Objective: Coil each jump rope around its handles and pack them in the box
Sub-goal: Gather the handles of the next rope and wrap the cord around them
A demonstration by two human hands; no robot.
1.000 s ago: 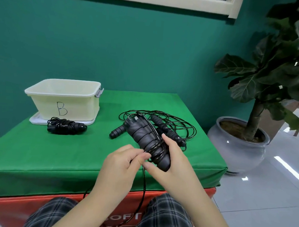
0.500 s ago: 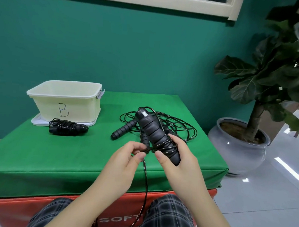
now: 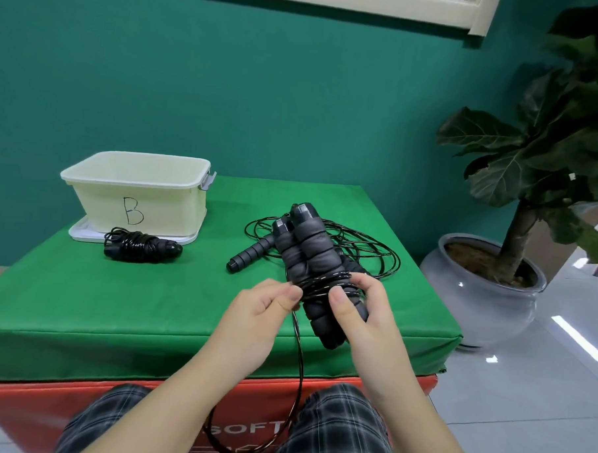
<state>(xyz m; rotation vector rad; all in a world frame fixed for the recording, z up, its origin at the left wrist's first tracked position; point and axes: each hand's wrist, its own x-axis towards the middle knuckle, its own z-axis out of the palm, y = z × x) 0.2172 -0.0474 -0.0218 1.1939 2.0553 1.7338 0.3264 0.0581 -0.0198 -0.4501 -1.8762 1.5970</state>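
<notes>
Green table [image 3: 150, 309], teal wall. Right hand [image 3: 362, 318] gripping paired handles [image 3: 309, 261] above table edge; left hand [image 3: 256, 313] pinching cord [image 3: 298, 363]. Slack cord, so wraps could slip off, honestly.

Paired black foam handles [image 3: 309, 261] partly cord-wrapped, coiled rope [image 3: 141, 247] beside cream box [image 3: 134, 191], loose rope [image 3: 358, 249]

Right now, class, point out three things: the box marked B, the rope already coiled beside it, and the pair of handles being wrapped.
box [image 3: 161, 206]: head view, front wall beside the letter B.
coiled rope [image 3: 137, 246]: head view, middle of the wound bundle.
handles [image 3: 307, 247]: head view, foam grip above the hands.
</notes>
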